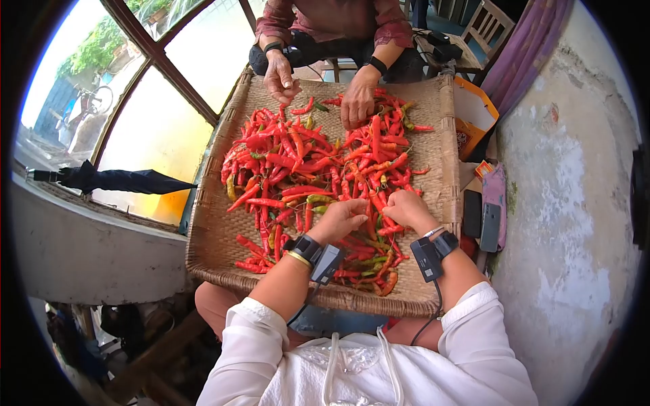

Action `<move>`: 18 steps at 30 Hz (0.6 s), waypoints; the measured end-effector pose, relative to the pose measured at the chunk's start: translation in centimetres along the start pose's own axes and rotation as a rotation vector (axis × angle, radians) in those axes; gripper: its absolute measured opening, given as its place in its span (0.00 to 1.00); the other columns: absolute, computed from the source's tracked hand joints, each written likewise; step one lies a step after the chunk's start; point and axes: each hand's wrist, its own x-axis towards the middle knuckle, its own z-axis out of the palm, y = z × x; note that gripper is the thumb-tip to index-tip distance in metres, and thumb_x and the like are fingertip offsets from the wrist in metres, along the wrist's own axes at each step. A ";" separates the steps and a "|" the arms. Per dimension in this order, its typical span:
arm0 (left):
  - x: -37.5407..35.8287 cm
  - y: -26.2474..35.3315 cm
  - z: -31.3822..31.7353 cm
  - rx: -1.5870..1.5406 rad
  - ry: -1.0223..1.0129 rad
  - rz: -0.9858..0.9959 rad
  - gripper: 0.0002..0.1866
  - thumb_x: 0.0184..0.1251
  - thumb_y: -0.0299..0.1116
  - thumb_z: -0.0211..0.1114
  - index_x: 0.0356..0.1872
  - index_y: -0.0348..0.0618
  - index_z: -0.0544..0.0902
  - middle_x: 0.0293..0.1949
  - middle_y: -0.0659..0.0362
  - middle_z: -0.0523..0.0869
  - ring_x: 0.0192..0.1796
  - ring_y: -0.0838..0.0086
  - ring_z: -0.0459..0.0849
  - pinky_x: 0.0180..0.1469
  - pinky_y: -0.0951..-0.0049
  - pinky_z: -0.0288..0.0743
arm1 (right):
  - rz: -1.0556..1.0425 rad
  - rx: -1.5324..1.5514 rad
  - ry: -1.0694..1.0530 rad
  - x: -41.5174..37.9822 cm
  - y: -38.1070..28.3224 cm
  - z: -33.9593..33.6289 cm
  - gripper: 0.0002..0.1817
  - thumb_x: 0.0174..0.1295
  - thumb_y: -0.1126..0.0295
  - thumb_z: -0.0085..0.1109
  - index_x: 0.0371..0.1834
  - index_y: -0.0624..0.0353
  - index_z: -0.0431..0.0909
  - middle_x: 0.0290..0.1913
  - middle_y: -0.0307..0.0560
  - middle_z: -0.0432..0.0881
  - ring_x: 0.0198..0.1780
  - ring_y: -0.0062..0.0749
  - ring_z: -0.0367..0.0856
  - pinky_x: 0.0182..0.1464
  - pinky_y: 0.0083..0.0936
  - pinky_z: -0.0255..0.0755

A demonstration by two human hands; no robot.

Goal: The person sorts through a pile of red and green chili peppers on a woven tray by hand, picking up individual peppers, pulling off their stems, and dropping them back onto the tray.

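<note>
Red chili peppers, a few of them green or yellowish, lie in loose heaps on a woven tray. Over the near part of the heap, my left hand has its thumb and fingers pinched together at a red chili pepper. Close beside it on the right, my right hand is curled down among the peppers, its fingers closed. What its fingertips hold is hidden. Below both hands lies a smaller group of red and green peppers.
Across the tray sits another person, whose one hand touches the peppers and whose other hand is raised above them. A folded umbrella lies at the left window. Phones and an orange bag are at the right.
</note>
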 end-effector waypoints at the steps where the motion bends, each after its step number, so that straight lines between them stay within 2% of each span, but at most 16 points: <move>1: 0.0 0.1 0.1 0.024 0.020 0.021 0.21 0.60 0.25 0.59 0.56 0.40 0.71 0.31 0.64 0.80 0.26 0.83 0.76 0.30 0.80 0.72 | -0.042 0.037 0.022 -0.1 -0.3 -0.2 0.12 0.48 0.60 0.58 0.21 0.59 0.78 0.22 0.49 0.80 0.29 0.42 0.80 0.33 0.35 0.73; 2: 0.0 0.2 0.1 0.017 0.017 0.019 0.21 0.60 0.25 0.59 0.56 0.40 0.71 0.31 0.64 0.80 0.26 0.83 0.76 0.30 0.80 0.72 | -0.037 0.034 0.018 -0.3 -0.7 -0.5 0.12 0.48 0.60 0.58 0.21 0.59 0.78 0.22 0.49 0.80 0.29 0.42 0.80 0.33 0.35 0.73; 4: -0.3 1.2 -0.1 0.196 0.104 0.198 0.23 0.56 0.23 0.60 0.56 0.44 0.71 0.31 0.63 0.80 0.26 0.84 0.75 0.29 0.80 0.71 | -0.005 0.402 -0.185 -1.2 -2.0 -1.3 0.12 0.48 0.61 0.58 0.19 0.60 0.76 0.16 0.46 0.77 0.21 0.30 0.78 0.27 0.27 0.71; 5: -0.4 1.5 -0.1 0.238 0.166 0.284 0.27 0.51 0.22 0.61 0.56 0.48 0.72 0.32 0.60 0.81 0.26 0.78 0.78 0.30 0.77 0.73 | -0.038 0.502 -0.211 -1.9 -2.7 -1.7 0.12 0.50 0.64 0.57 0.18 0.60 0.75 0.12 0.41 0.74 0.16 0.21 0.73 0.22 0.21 0.65; 6: -0.5 1.5 -0.2 0.234 0.164 0.284 0.27 0.51 0.22 0.61 0.56 0.48 0.72 0.32 0.60 0.81 0.26 0.78 0.78 0.30 0.77 0.73 | -0.034 0.500 -0.211 -2.4 -3.1 -2.0 0.12 0.50 0.64 0.57 0.18 0.60 0.75 0.12 0.41 0.74 0.16 0.21 0.73 0.22 0.21 0.65; 8: -0.7 1.5 -0.6 0.565 0.225 0.442 0.28 0.48 0.22 0.62 0.55 0.49 0.72 0.32 0.58 0.80 0.30 0.68 0.80 0.33 0.71 0.75 | -0.089 0.592 -0.295 -2.8 -3.6 -2.3 0.11 0.52 0.65 0.55 0.18 0.60 0.75 0.12 0.39 0.74 0.15 0.20 0.70 0.19 0.21 0.61; 9: -1.0 1.9 -0.8 0.544 0.209 0.383 0.26 0.47 0.22 0.62 0.53 0.50 0.74 0.34 0.57 0.79 0.34 0.61 0.80 0.36 0.67 0.76 | -0.062 0.731 -0.340 -2.9 -3.5 -2.1 0.11 0.53 0.66 0.54 0.18 0.60 0.75 0.12 0.37 0.73 0.14 0.18 0.68 0.17 0.20 0.59; 12: -1.7 3.7 -1.2 0.579 0.249 0.434 0.25 0.48 0.21 0.61 0.51 0.49 0.74 0.39 0.57 0.78 0.36 0.62 0.80 0.38 0.68 0.76 | -0.091 0.665 -0.308 -3.0 -3.4 -2.8 0.12 0.55 0.65 0.54 0.19 0.60 0.76 0.12 0.37 0.72 0.14 0.18 0.68 0.17 0.19 0.58; 13: -1.6 3.4 -1.2 0.584 0.262 0.459 0.24 0.48 0.22 0.62 0.50 0.50 0.75 0.44 0.56 0.76 0.38 0.61 0.80 0.38 0.67 0.76 | -0.113 0.680 -0.317 -2.8 -3.0 -2.5 0.13 0.58 0.65 0.53 0.17 0.57 0.73 0.11 0.33 0.70 0.12 0.13 0.64 0.14 0.13 0.55; 16: -1.3 2.6 -0.9 0.557 0.274 0.533 0.24 0.48 0.22 0.62 0.50 0.49 0.75 0.46 0.54 0.74 0.39 0.60 0.80 0.39 0.68 0.76 | -0.072 0.754 -0.356 -3.5 -3.3 -3.6 0.13 0.58 0.64 0.52 0.18 0.57 0.73 0.11 0.33 0.70 0.12 0.13 0.64 0.14 0.14 0.55; 18: -1.2 2.8 -0.6 0.455 0.254 0.566 0.21 0.49 0.23 0.63 0.49 0.48 0.76 0.44 0.55 0.76 0.38 0.63 0.80 0.38 0.69 0.76 | -0.074 0.747 -0.399 -3.3 -3.2 -3.6 0.14 0.59 0.63 0.52 0.19 0.58 0.74 0.12 0.33 0.70 0.12 0.13 0.64 0.14 0.13 0.55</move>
